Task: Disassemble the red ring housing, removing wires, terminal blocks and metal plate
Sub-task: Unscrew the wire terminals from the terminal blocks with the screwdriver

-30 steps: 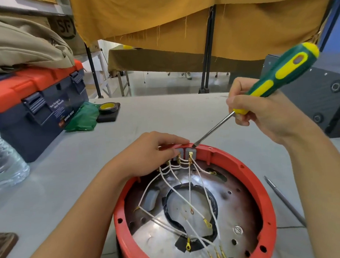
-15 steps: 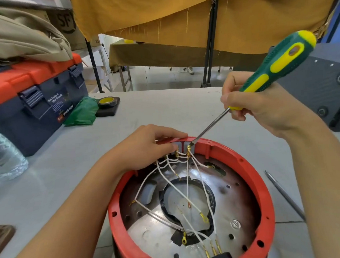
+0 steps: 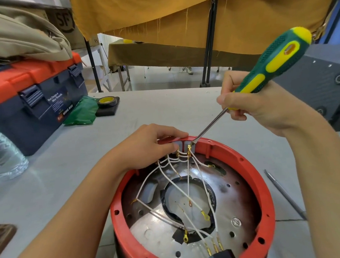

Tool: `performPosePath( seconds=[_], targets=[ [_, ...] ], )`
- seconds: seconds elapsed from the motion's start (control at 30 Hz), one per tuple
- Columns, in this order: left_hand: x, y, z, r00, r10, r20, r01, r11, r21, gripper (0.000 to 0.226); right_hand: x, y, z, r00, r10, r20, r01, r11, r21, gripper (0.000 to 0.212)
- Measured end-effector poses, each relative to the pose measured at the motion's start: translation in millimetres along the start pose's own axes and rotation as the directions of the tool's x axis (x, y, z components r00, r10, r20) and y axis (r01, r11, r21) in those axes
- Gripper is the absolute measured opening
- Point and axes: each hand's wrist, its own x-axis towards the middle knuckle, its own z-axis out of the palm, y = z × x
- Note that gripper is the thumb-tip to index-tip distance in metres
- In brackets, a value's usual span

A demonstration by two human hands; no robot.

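Early going, I judge: the wires (image 3: 185,180), far-rim terminal block (image 3: 183,146) and plate (image 3: 158,236) sit in the housing (image 3: 269,202), the left hand (image 3: 150,144) gripping the rim while the right hand (image 3: 258,106) clasps a screwdriver (image 3: 269,65) tipped at a terminal.

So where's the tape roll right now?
In the head view the tape roll sits at the back left of the table, on a small black block beside the green bag, just right of the toolbox.

red ring housing (image 3: 257,185) sits open side up on the table, shiny metal plate (image 3: 162,238) inside, white wires (image 3: 181,190) fanning from terminal blocks (image 3: 179,146) at its far rim, gold ends loose.
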Motion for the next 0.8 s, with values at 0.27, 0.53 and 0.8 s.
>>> performPosePath(
  seconds=[0.27,0.53,0.8],
  targets=[
    [-0.5,1.1,0.4,1.000,-0.013,-0.009,0.013,1.000,0.021,0.029,-2.5,18.5,-4.1,0.993,0.086,-0.077,-0.065,0.968,0.241,0.030],
    [-0.3,2.4,0.3,1.000,-0.016,-0.003,0.016,1.000,0.011,0.029,0.7,29.7,-0.2,0.982,0.136,-0.129,-0.079,0.924,0.373,0.029],
    [0.3,4.3,2.5,1.000,-0.001,-0.002,0.001,1.000,0.016,0.033,5.1,33.1,18.4,0.983,0.142,-0.114,-0.098,0.941,0.324,0.030]
  ],
)
